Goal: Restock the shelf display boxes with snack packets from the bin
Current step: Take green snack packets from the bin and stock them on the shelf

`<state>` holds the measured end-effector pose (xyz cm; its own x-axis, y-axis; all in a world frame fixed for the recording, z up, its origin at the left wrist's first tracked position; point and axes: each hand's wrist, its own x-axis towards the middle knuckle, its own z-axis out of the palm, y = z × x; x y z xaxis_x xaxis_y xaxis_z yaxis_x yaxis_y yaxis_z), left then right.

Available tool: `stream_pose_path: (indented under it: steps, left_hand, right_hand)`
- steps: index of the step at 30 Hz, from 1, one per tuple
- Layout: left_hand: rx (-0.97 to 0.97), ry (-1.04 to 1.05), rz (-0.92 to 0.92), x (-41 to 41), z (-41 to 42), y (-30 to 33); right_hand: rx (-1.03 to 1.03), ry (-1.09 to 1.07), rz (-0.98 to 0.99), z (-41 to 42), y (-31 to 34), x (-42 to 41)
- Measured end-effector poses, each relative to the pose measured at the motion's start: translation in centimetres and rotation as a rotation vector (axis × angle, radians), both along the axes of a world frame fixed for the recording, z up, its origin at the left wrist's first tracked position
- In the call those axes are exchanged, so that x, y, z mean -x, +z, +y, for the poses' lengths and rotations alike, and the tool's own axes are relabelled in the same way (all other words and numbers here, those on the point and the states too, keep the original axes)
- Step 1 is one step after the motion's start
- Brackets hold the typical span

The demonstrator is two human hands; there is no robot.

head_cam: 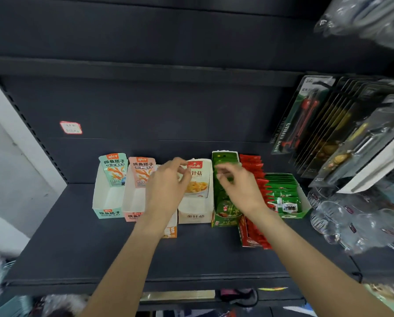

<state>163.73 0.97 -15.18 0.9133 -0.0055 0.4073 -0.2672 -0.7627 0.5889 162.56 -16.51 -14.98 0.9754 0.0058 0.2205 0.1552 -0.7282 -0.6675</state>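
Left hand (pixel 168 181) with curled fingers at the top edge of a white enoki-mushroom packet (pixel 197 179) upright in its white display box (pixel 195 213), grip unclear, right hand (pixel 237 186) fingers loosely bent over green packets (pixel 223 161) in a green box (pixel 225 219), teal box (pixel 108 202) and pink box (pixel 134 207) each holding one packet, red packets (pixel 254 170) and a full green box (pixel 285 195) alongside, dark shelf (pixel 191 255).

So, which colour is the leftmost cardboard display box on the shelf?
White and mint green, head view.

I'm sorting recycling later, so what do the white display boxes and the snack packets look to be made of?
White display boxes: likely thin printed cardboard, matte, with folded flat walls. Snack packets: apparently glossy plastic film, with crimped edges and slight sheen.
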Motion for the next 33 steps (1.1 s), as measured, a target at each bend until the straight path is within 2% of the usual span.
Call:
stream_pose_path:
  steps: [3, 5, 14, 21, 26, 33]
  left_hand:
    - [-0.090, 0.073, -0.036, 4.2, 1.6, -0.4]
    - [-0.094, 0.093, 0.002, 7.4, 2.7, -1.3]
    - [0.175, 0.110, 0.481, 24.8, 10.4, -7.1]
    - [0.227, 0.322, 0.553, 35.4, 19.3, -10.8]
    - [0.165, 0.372, 0.554, 39.1, 25.5, -13.0]
    - [-0.031, 0.233, 0.602, 39.1, 32.8, -17.0]
  right_hand:
    - [0.057, 0.044, -0.011, 1.5, -1.3, 3.5]
    - [0.082, 0.094, -0.009, 2.6, -2.3, 6.3]
    - [0.001, 0.321, 0.282, 8.8, -6.8, 19.7]
    - [-0.087, 0.412, 0.431, 16.1, -9.4, 26.5]
    - [-0.120, 0.423, 0.519, 22.5, -11.9, 29.6]
    - [-0.091, 0.287, 0.646, 30.4, -16.9, 32.3]
